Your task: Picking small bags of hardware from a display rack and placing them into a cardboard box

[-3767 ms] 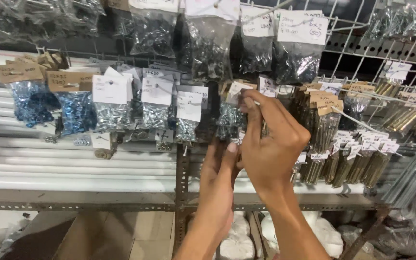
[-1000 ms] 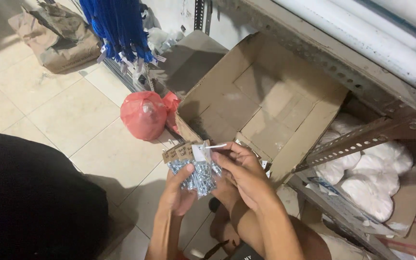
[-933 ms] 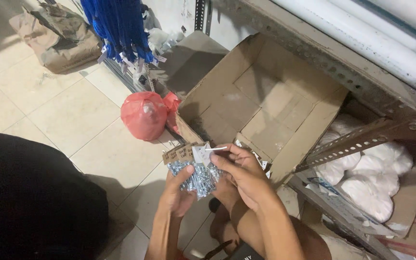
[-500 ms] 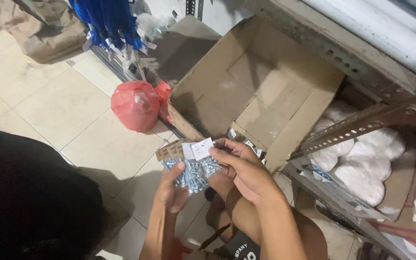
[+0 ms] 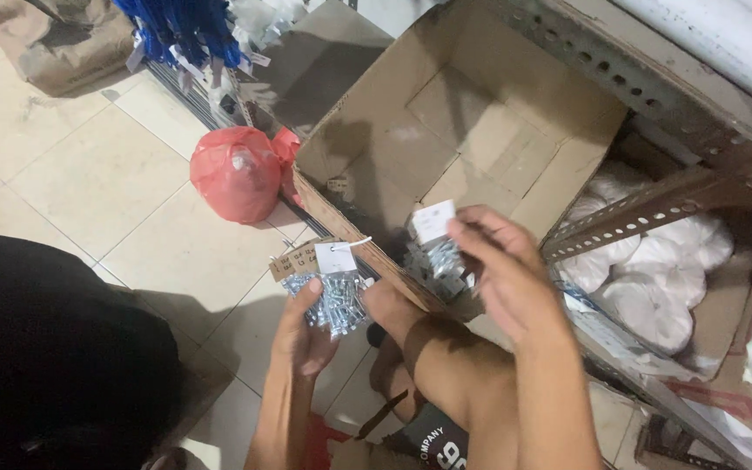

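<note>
Two small clear packets of metal screws are held apart above a tiled floor (image 5: 71, 174). The left hand (image 5: 302, 335) is clenched around a bunch of tagged screw packets (image 5: 334, 300), low and left of the knee. A single screw packet (image 5: 435, 252) with a white tag is pinched in the right hand (image 5: 502, 278), over the edge of an open cardboard box (image 5: 446, 139). A red plastic bag (image 5: 237, 174) lies just beside the box. White bags (image 5: 654, 270) are seen under a metal shelf (image 5: 646, 218).
</note>
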